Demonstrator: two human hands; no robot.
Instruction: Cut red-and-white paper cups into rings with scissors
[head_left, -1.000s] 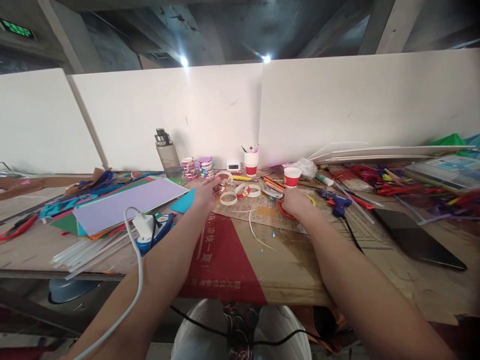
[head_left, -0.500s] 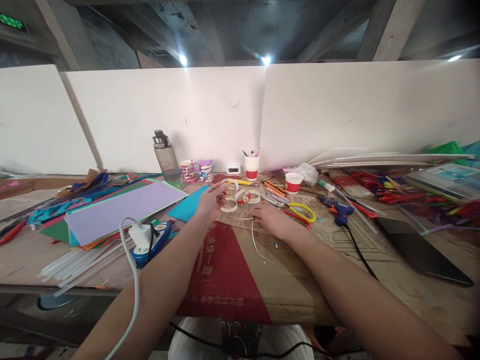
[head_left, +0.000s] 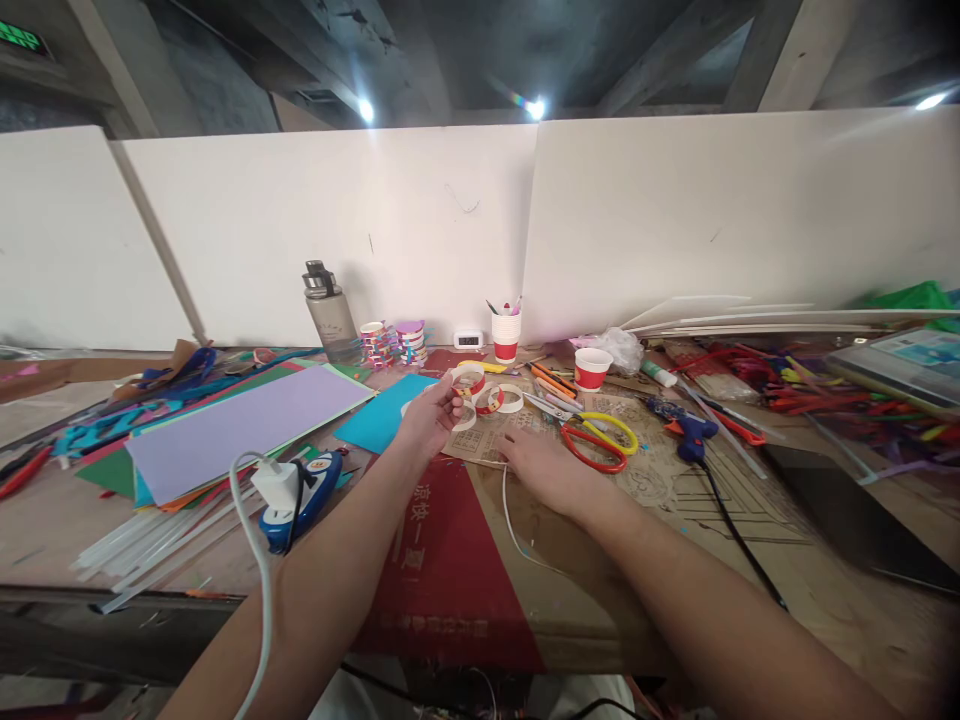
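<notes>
My left hand (head_left: 430,422) is closed, its thumb and fingers pinching a red-and-white ring (head_left: 470,382) that looks cut from a paper cup. Just below and right of it, more paper rings lie on the cardboard: a pale ring (head_left: 465,418), a red-patterned ring (head_left: 491,402) and a white ring (head_left: 513,399). My right hand (head_left: 541,468) rests palm down on the cardboard, fingers loosely bent, with nothing visible in them. A thin white strip (head_left: 511,525) curves from beside its fingertips toward me. Scissors (head_left: 596,440) with red and yellow handles lie beyond this hand.
Paper cups (head_left: 506,338) with pens stand behind, another cup (head_left: 592,370) to their right. A blue glue gun (head_left: 690,435) and a dark flat panel (head_left: 855,515) lie right. Coloured sheets (head_left: 247,425), a power strip (head_left: 304,500) and a bottle (head_left: 330,315) are left.
The ring in my left hand has turned, now showing its red printed side. My right hand sits slightly lower, its fingers off the scissors. The view has shifted slightly.
</notes>
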